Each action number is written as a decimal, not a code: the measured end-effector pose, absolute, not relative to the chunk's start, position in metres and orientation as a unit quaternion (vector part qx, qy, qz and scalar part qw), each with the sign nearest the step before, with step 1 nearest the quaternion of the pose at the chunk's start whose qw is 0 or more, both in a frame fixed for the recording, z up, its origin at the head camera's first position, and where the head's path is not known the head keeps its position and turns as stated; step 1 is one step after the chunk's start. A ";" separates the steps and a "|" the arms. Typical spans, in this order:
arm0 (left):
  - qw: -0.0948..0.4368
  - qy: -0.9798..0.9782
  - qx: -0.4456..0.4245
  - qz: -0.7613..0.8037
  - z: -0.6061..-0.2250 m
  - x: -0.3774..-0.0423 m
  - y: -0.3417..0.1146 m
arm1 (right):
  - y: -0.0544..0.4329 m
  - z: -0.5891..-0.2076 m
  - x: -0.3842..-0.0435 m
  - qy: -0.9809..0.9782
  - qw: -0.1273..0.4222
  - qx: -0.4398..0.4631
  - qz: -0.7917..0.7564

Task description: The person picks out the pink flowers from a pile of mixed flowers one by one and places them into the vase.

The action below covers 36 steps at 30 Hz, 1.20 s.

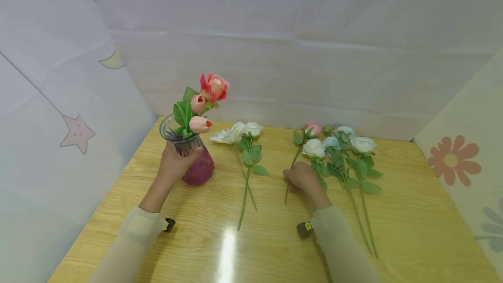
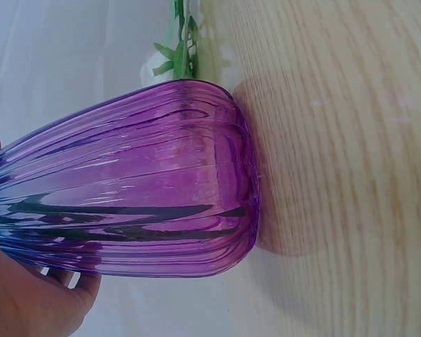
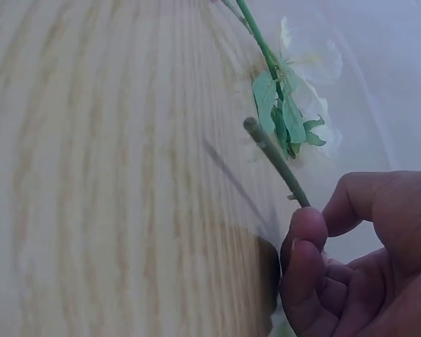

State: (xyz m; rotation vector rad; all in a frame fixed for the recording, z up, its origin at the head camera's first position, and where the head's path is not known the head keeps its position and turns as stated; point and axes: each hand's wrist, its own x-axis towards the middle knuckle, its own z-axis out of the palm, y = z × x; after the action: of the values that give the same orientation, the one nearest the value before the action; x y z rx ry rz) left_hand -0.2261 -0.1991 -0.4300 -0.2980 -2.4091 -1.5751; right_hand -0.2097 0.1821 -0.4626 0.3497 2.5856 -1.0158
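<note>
My left hand (image 1: 174, 163) grips a purple ribbed glass vase (image 1: 200, 167) around its neck; in the left wrist view the vase (image 2: 140, 175) stands on the table. Out of its mouth lean a coral rose (image 1: 215, 87) and two pale pink tulips (image 1: 200, 125). Over on the right, my right hand (image 1: 304, 177) pinches the green stem of a pink rose (image 1: 313, 128). The cut end of that stem (image 3: 277, 158) pokes past the thumb and fingertip, with its shadow on the wood. Part of the stem is hidden by the hand.
Two white flowers (image 1: 251, 129) with crossed stems lie between the hands. Right of my right hand lie more white roses (image 1: 363, 144) and pale blue flowers (image 1: 332, 142), their stems pointing toward me. A pale cloth wall (image 1: 275, 77) borders the wooden table (image 1: 412, 213).
</note>
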 end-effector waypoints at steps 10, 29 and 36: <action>0.128 -0.826 -0.104 -0.539 -0.431 -0.227 -0.200 | 0.183 -0.468 -0.211 0.833 0.162 0.130 -0.513; 0.126 -0.825 -0.108 -0.541 -0.431 -0.227 -0.200 | 0.170 -0.461 -0.202 0.668 0.122 0.130 -0.722; 0.124 -0.820 -0.113 -0.548 -0.431 -0.228 -0.199 | 0.157 -0.454 -0.198 0.633 0.078 0.118 -0.761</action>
State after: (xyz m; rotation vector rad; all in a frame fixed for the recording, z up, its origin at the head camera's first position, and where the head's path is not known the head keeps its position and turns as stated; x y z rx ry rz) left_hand -0.2281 -0.1994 -0.4314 -0.3300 -2.3895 -1.5975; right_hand -0.1980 0.1572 -0.4537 0.3546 1.8969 -2.2791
